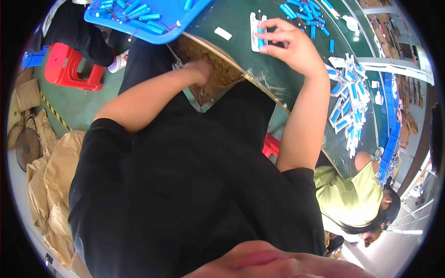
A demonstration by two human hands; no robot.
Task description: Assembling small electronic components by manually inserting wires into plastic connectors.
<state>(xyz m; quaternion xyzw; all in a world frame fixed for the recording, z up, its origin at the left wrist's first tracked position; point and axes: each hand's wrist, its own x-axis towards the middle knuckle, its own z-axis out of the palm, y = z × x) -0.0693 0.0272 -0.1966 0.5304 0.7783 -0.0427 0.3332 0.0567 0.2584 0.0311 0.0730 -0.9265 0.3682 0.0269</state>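
My right hand (293, 44) is over the green table, its thumb and fingers bent around a small white plastic casing (253, 42). A blue cylindrical battery (261, 41) lies in that casing, between thumb and fingertips. My left hand (200, 72) is down in an open bin (202, 106) at the table's near edge, above my lap. Brown, flat-looking small pieces (197, 50) fill part of this bin. Motion smears the left fingers, so what they touch does not show. A small white strip (223, 33) rests left of the casing.
A blue tray (171, 34) of wired blue batteries sits at upper left. More loose batteries (303, 11) lie at the far side. White casings with blue batteries (350, 99) are heaped on the right. A person in a light green shirt (347, 194) sits there. A red stool (69, 65) stands left.
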